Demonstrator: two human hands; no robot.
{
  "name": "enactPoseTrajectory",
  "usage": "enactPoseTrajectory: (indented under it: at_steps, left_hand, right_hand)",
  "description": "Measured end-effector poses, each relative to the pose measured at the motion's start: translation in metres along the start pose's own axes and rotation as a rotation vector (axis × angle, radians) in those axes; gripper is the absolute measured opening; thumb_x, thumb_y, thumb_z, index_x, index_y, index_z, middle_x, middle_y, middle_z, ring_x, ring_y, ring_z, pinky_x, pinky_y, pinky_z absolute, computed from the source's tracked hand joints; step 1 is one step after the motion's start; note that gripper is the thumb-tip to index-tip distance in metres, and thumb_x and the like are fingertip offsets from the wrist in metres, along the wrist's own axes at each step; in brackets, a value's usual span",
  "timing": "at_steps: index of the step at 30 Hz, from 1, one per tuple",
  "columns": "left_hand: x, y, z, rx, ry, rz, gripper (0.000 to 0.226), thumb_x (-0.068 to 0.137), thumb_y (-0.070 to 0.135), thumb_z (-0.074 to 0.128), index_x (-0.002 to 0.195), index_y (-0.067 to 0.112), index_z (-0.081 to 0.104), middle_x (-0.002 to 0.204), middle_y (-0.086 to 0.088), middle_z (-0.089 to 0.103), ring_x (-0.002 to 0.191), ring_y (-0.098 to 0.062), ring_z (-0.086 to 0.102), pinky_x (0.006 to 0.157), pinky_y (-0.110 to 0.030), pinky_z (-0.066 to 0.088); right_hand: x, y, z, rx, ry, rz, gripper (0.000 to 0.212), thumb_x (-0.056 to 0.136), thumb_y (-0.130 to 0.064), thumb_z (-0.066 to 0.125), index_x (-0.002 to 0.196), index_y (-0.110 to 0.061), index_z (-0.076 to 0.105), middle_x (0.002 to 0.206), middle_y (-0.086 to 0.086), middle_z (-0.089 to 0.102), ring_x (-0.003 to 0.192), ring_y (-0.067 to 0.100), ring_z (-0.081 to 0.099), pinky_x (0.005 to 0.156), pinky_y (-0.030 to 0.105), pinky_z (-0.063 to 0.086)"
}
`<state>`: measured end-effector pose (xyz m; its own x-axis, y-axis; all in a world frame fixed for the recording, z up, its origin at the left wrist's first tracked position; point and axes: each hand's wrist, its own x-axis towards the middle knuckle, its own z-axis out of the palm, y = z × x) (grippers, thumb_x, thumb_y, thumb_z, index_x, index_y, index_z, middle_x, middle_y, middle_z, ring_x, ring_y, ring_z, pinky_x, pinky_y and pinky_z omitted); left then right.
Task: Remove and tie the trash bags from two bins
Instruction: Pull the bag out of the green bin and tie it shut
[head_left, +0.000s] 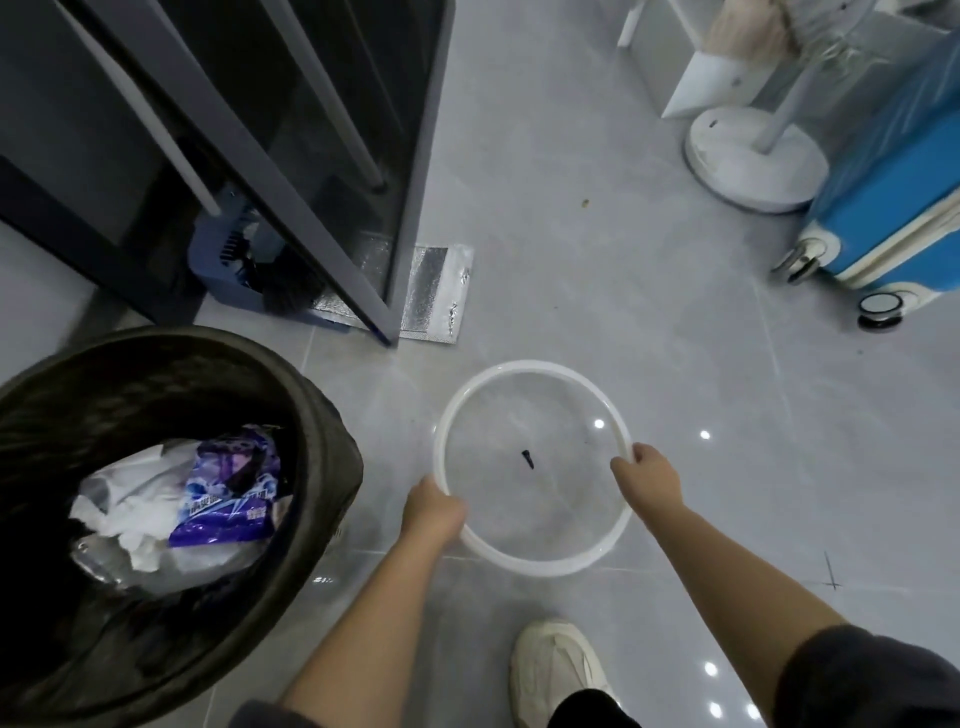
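While I look down at the grey floor (675, 364), my left hand (434, 512) and right hand (647, 470) each clench opposite sides of a white ring (519, 371) at the frame's centre. At lower left stands the bin (332, 415), its dark trash bag (156, 364) holding a purple wrapper (223, 499) and white paper (135, 514).

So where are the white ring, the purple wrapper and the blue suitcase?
white ring (470, 384): head view, on its far-left rim.
purple wrapper (223, 499): head view, on its middle, inside the dark bin.
blue suitcase (893, 176): head view, on its plastic-wrapped side.
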<state>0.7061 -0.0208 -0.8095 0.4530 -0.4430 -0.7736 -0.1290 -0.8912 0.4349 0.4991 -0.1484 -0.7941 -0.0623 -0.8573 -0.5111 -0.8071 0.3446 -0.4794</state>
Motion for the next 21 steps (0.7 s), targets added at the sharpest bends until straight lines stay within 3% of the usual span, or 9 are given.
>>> enactPoseTrajectory:
  at_steps: [4, 10, 13, 16, 19, 21]
  left_hand:
    - [0.013, -0.004, 0.012, -0.066, -0.008, 0.016, 0.04, 0.085, 0.003, 0.046, 0.123, 0.003, 0.055, 0.124, -0.016, 0.06, 0.114, -0.032, 0.057, 0.091, -0.032, 0.044]
    - [0.026, -0.013, 0.022, -0.163, -0.06, 0.105, 0.044, 0.085, 0.001, 0.042, 0.125, 0.016, 0.053, 0.123, 0.001, 0.059, 0.112, -0.02, 0.055, 0.09, -0.024, 0.041]
    - [0.031, -0.021, 0.025, -0.22, -0.133, 0.136, 0.048, 0.084, 0.008, 0.042, 0.126, 0.03, 0.051, 0.125, 0.012, 0.058, 0.114, -0.013, 0.055, 0.101, -0.031, 0.043]
    - [0.046, -0.038, 0.035, -0.228, -0.17, 0.131, 0.047, 0.083, 0.016, 0.044, 0.12, 0.044, 0.05, 0.12, 0.015, 0.062, 0.11, -0.009, 0.058, 0.1, -0.035, 0.047]
    - [0.034, -0.038, 0.031, -0.277, -0.129, 0.143, 0.04, 0.084, 0.017, 0.049, 0.115, 0.041, 0.051, 0.115, 0.016, 0.063, 0.11, -0.014, 0.059, 0.099, -0.037, 0.047]
    - [0.011, -0.034, 0.023, -0.414, -0.104, 0.141, 0.046, 0.087, 0.013, 0.051, 0.129, 0.033, 0.047, 0.126, 0.01, 0.057, 0.122, -0.02, 0.053, 0.104, -0.036, 0.042]
  right_hand:
    - [0.006, 0.007, 0.009, 0.005, -0.024, -0.016, 0.019, 0.078, -0.021, 0.053, 0.093, -0.01, 0.056, 0.085, 0.007, 0.058, 0.077, 0.027, 0.053, 0.067, 0.028, 0.036]
    - [0.01, 0.017, 0.017, -0.006, -0.075, 0.011, 0.02, 0.084, -0.014, 0.055, 0.102, -0.011, 0.05, 0.099, 0.009, 0.058, 0.08, 0.024, 0.05, 0.06, 0.027, 0.037]
    - [0.008, 0.019, 0.016, -0.038, -0.105, 0.021, 0.037, 0.086, -0.014, 0.054, 0.122, -0.006, 0.048, 0.109, 0.011, 0.056, 0.092, 0.027, 0.051, 0.075, 0.028, 0.037]
    - [0.004, 0.019, 0.016, -0.073, -0.159, 0.052, 0.051, 0.088, -0.014, 0.052, 0.136, -0.005, 0.038, 0.125, 0.015, 0.053, 0.109, 0.031, 0.051, 0.08, 0.029, 0.036]
    - [-0.004, 0.013, 0.02, -0.114, -0.165, 0.045, 0.057, 0.086, -0.015, 0.053, 0.139, -0.006, 0.036, 0.134, 0.014, 0.05, 0.108, 0.028, 0.051, 0.088, 0.034, 0.042]
    - [-0.015, 0.003, 0.026, -0.141, -0.183, 0.014, 0.064, 0.086, -0.018, 0.054, 0.145, -0.008, 0.029, 0.145, 0.013, 0.041, 0.126, 0.03, 0.046, 0.102, 0.037, 0.038]
